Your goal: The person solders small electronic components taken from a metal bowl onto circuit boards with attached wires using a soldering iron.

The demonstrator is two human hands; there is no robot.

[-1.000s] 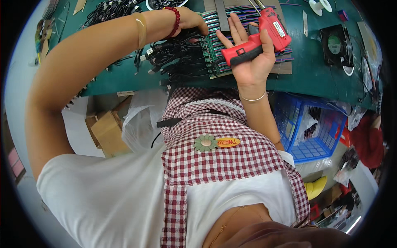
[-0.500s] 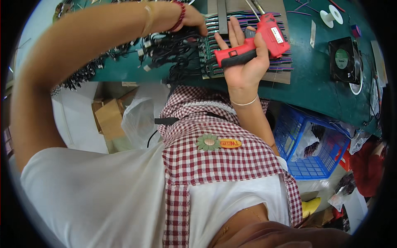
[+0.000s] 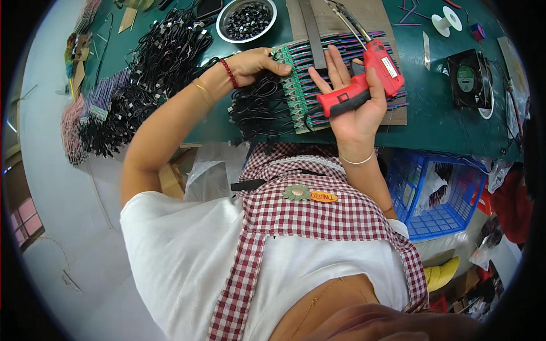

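Observation:
My right hand (image 3: 359, 116) holds a red soldering gun (image 3: 372, 77), its handle across the palm with the thumb hooked around it. Several fingers of that hand stretch up, apart from the handle. The gun's metal tip points up and away. My left hand (image 3: 254, 65) is closed at the top left corner of a green circuit board panel (image 3: 296, 91), thumb on its edge; its other fingers are partly hidden. Black cables (image 3: 259, 108) run from the panel's left side, and purple and black wires (image 3: 392, 94) stick out to its right. A flat metal bar (image 3: 311, 34) lies across the wires.
A metal bowl (image 3: 272, 28) of small black parts stands at the back. Bundled black cables (image 3: 170, 51) pile up on the left. To the right are a white spool (image 3: 447, 21) and a black fan (image 3: 471, 79). A blue crate (image 3: 438, 224) stands below the table edge.
My left hand and forearm have swung lower in view, and the hand now rests at the panel's corner. The view has shifted, bringing the bowl into sight. The soldering gun stays in my right hand.

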